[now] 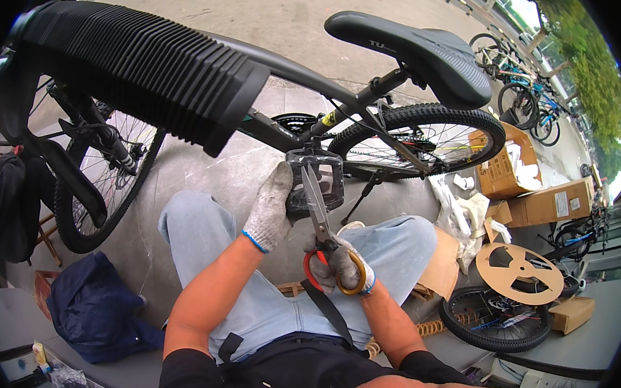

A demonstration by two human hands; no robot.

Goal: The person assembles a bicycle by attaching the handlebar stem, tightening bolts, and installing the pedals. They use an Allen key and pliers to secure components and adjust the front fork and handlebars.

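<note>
A bicycle pedal (327, 179) with clear plastic film over it sits at the crank of a dark mountain bike (278, 68), in front of my knees. My left hand (272, 208), in a grey-white knit glove, grips the pedal's left side. In my gloved right hand (335, 266) are scissors (319, 215) with one red and one yellow handle loop. Their blades point up across the pedal and look nearly closed; whether they touch the film I cannot tell. The black saddle (414, 52) and knobby rear wheel (419, 114) are beyond, to the right; a black ribbed grip-like part (141, 65) looms at upper left.
Another person (1, 191) sits at far left by the front wheel (103, 199). At right are an open cardboard box (505, 162) with white packing, a round cardboard disc (519, 273) and a loose wheel (497, 338). Dark blue cloth (98, 309) lies at left.
</note>
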